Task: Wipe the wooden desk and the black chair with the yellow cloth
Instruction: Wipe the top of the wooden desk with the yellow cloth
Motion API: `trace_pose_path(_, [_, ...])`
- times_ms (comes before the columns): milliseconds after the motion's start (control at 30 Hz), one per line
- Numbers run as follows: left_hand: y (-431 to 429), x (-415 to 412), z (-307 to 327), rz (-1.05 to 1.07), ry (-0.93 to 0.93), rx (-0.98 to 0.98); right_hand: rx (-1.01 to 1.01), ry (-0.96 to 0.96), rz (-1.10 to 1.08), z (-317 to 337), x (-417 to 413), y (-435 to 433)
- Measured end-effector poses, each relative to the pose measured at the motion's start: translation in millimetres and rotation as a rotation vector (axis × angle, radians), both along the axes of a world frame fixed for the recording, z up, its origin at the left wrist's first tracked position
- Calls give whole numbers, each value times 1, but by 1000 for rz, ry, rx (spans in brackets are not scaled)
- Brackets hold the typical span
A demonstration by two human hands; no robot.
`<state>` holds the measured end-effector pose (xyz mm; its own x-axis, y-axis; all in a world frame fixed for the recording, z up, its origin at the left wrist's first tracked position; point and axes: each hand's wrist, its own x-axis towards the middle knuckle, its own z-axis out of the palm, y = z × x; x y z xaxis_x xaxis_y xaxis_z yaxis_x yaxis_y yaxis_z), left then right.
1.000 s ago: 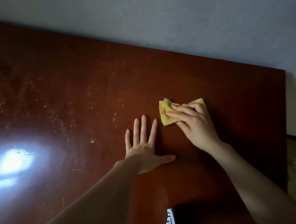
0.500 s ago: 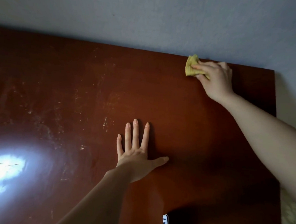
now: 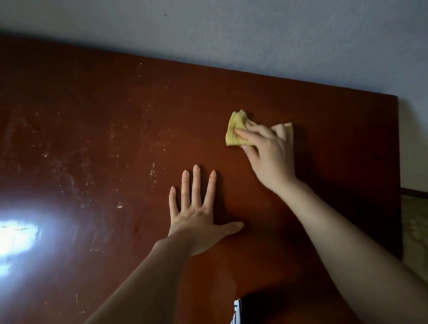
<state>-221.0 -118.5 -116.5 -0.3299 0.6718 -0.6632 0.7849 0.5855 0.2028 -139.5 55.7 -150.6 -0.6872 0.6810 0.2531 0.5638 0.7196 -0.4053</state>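
Right hand (image 3: 269,156) presses crumpled yellow cloth (image 3: 236,131) onto desk (image 3: 95,143) (fingers curled over it). Left hand (image 3: 198,217) flat on desk, fingers spread.

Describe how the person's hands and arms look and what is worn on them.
The left hand and right hand are ungloved, with no ring, watch or bracelet visible. The left forearm and right forearm are bare; no sleeve shows. Nails look short, unpainted. Striped fabric, white and dark, shows at the bottom edge between the arms.

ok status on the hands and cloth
Left hand flat on desk. Right hand grips cloth, pressed to desk near right end. Pale smudges on desk's left.
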Motion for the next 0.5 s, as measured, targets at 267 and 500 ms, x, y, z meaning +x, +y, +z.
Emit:
trace_pose_path(267, [0, 2, 1, -1, 34, -2, -22, 31, 90, 0, 71, -77])
trace_pose_path(500, [1, 2, 3, 6, 36, -7, 19, 1, 98, 2, 118, -51])
